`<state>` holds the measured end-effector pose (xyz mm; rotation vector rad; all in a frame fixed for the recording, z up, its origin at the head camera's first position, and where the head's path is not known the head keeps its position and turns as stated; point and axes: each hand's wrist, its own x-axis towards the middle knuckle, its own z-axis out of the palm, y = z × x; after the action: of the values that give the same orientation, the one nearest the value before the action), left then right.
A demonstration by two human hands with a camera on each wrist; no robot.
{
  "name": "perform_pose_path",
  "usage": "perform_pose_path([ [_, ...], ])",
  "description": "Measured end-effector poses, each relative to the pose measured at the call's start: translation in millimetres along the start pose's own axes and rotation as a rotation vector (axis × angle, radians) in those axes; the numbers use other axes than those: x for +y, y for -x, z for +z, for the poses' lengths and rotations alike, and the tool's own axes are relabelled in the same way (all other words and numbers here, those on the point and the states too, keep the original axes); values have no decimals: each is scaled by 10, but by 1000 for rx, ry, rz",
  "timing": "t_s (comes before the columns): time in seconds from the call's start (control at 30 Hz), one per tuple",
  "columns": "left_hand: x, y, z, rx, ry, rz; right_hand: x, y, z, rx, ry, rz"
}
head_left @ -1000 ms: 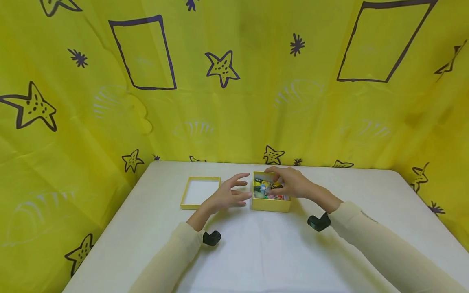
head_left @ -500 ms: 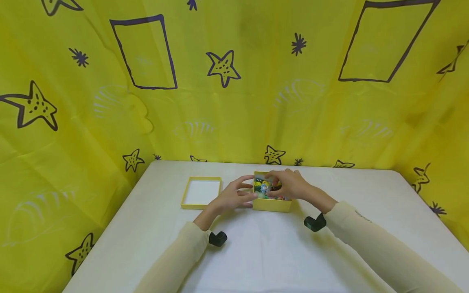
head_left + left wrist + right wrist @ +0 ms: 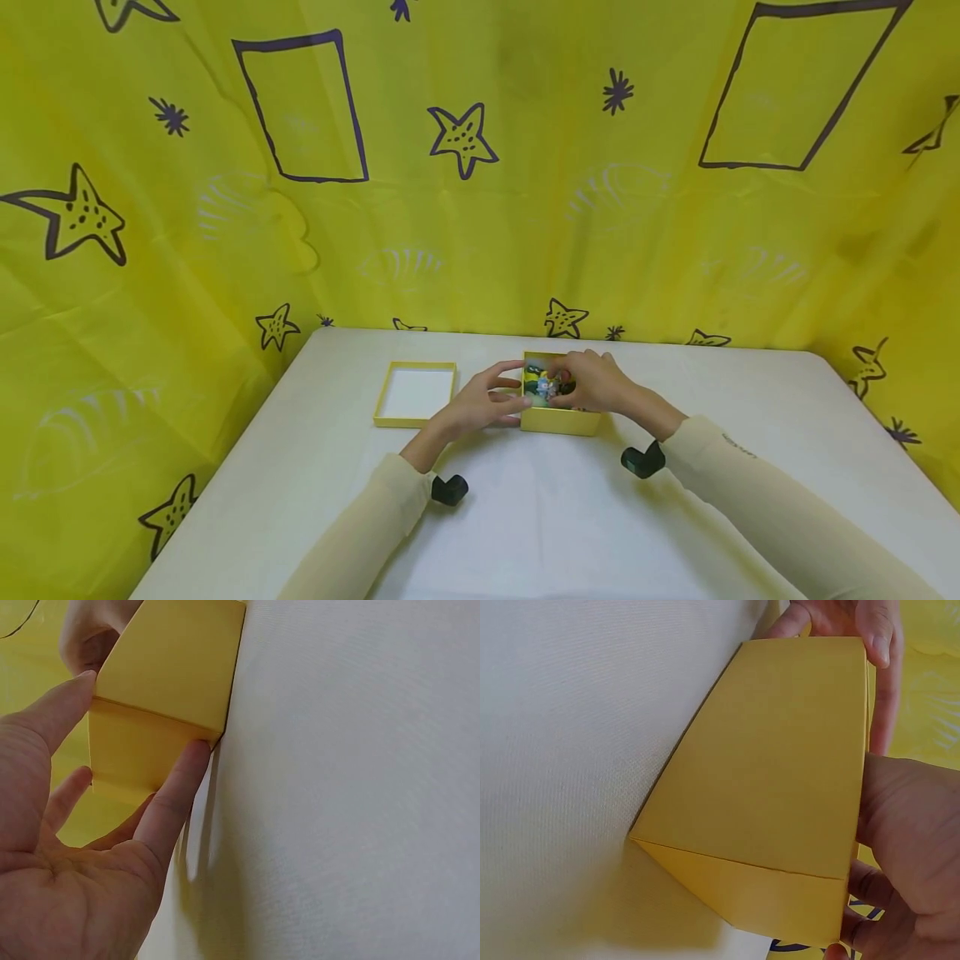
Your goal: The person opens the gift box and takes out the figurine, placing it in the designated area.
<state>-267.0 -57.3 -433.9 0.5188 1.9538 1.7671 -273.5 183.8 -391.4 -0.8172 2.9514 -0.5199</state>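
Since a second ago, the fingers of the left hand [image 3: 480,406] have come in from just beside the yellow box [image 3: 561,422] to touch its left side, while the right hand [image 3: 597,382] has drawn its fingertips down from the far rim to the small colourful figures [image 3: 543,386] inside. This probably means the box is now being steadied so the right hand can work among its contents; box and lid [image 3: 412,393] seem to lie where they were, side by side on the white table [image 3: 517,517]. Spread and nearly straight, the left fingers do not wrap the box: the left wrist view shows the thumb at the rim and one finger at the lower corner by the table. Bent fingers and thumb of the right hand dip below the rim, and I cannot tell whether they pinch a figure or only hover among them. Hidden too are most of the figures, the red and pink ones now lying behind that hand; both wrist views show mainly the box's outer walls, with the sides cutting off parts of the hands.
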Motion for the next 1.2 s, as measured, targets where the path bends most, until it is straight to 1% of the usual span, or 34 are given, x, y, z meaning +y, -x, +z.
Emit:
perform_pose_path([
  [0.13,-16,-10,1,0,8,4,-2,-3,12,4,-13,8],
  [0.47,2,4,17,2,17,-1,-23,1,13,-4,-33,21],
  [0.83,0,9,20,4,9,-3,-24,1,29,2,3,22],
  [1.2,7,22,13,4,10,-9,-34,12,19,4,-4,23],
])
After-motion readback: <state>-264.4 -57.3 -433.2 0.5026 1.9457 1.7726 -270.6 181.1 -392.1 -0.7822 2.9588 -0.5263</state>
